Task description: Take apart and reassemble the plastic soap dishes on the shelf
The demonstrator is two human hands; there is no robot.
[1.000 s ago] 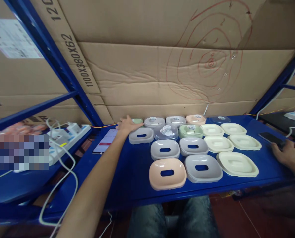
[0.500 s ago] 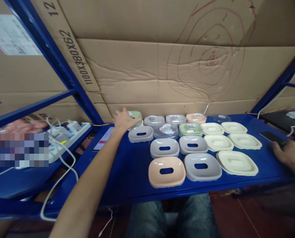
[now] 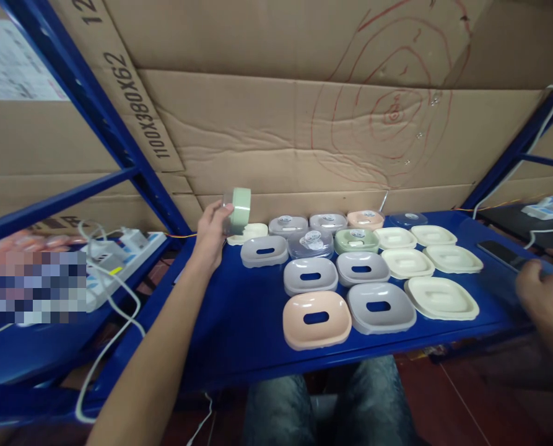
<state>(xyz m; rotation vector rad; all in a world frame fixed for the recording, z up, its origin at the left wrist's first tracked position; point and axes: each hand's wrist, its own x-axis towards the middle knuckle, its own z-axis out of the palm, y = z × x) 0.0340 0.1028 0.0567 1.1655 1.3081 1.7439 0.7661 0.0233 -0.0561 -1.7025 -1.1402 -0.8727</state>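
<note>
My left hand grips a green soap box part, lifted on edge above the far left of the blue shelf. A cream tray lies just under it. Soap dish parts lie in rows to the right: a grey holed dish, a peach holed dish, grey dishes, cream trays and lidded boxes at the back. My right hand hovers at the shelf's right end, close to a black phone, with nothing visibly in it.
Cardboard sheets wall off the back. A white power strip with cables sits on the lower shelf at left. Blue rack posts rise at both sides. My knees are under the shelf's front edge.
My left hand closed on the green part at the back row and lifted it off the cream tray, turning it on edge. My right hand drew back slightly from the phone.
</note>
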